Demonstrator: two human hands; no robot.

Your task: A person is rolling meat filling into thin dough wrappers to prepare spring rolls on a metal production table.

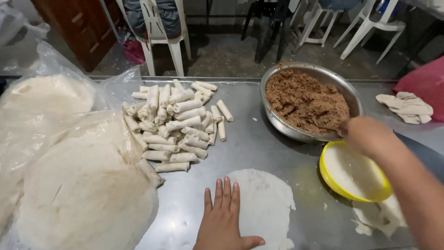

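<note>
- Wrapper stack (83,194): round white sheets under clear plastic, cut off at the left and bottom edges.
- Rolled pieces (175,125): piled on the steel table (259,143).
- Left hand (224,220): flat, fingers spread, pressing a single wrapper (266,203); wrist out of frame.
- Right hand (365,134): blurred at the rim of the metal bowl (277,88) of brown filling; grip cannot be made out.
- Yellow dish (326,173): partly hidden by the forearm.
</note>
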